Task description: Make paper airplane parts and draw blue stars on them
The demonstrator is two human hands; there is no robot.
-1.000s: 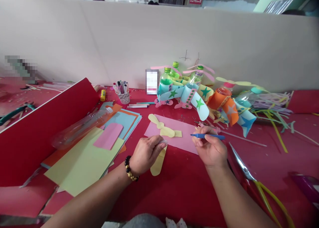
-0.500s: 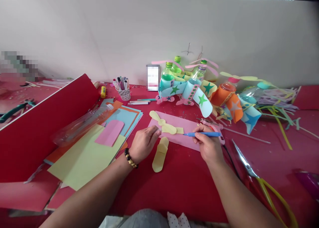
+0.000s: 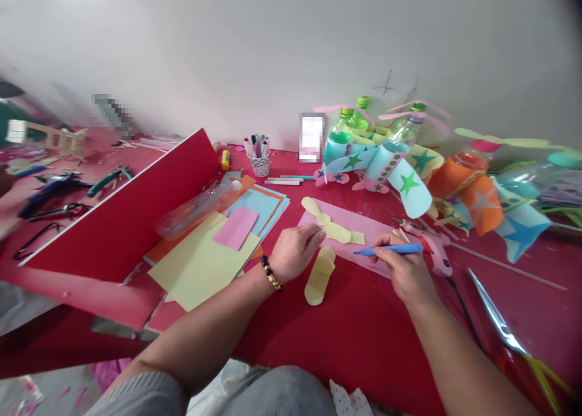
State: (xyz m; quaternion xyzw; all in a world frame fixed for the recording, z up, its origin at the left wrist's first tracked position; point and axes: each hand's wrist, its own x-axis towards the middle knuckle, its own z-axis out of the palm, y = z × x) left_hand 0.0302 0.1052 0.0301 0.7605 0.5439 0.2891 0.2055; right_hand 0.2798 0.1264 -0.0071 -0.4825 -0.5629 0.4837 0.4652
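Observation:
A pale yellow paper propeller [image 3: 339, 233] lies on a pink sheet of paper [image 3: 377, 222], over a narrow yellow strip that shows past its right blade. My left hand [image 3: 295, 253], fingers bent and held together, has its fingertips at the propeller's edge near the middle, pinning it down. Between the fingers of my right hand [image 3: 407, 273] is a blue marker pen [image 3: 402, 248], its tip pointing left, just below the right blade. Whether the tip touches the pink sheet I cannot tell. A folded yellow paper piece with rounded ends [image 3: 320, 276] lies in front of my left hand.
Coloured paper sheets [image 3: 204, 264] and a clear plastic bottle [image 3: 197, 207] lie left, beside a red board [image 3: 136, 213]. Bottle planes [image 3: 386, 161] stand at the back right. A pink glue gun [image 3: 439, 252] and scissors [image 3: 498, 313] lie right. A pen cup [image 3: 260, 164] stands behind.
The view has swung to the left. The marker tip has moved slightly left and toward me, away from the end of the yellow strip. My left hand stays by the propeller.

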